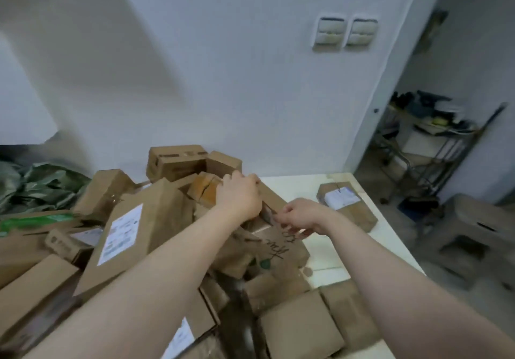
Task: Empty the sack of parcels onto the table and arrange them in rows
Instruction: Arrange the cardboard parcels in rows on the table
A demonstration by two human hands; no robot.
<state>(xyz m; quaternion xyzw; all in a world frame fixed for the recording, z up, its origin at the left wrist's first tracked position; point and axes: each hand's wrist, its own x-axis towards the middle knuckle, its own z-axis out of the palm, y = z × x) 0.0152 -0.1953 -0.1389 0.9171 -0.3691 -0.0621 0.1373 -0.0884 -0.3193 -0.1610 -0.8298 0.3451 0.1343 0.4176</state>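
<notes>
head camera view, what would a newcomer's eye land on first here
A big jumbled heap of brown cardboard parcels covers the left and middle of the white table. At its top the left hand rests on the heap while the right hand pinches the edge of a handwritten parcel. One labelled parcel lies apart at the table's far right, and a crumpled green sack sits at far left.

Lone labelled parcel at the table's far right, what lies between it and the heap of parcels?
In the head view, only a bare strip of the white table separates the lone labelled parcel from the heap of parcels.
</notes>
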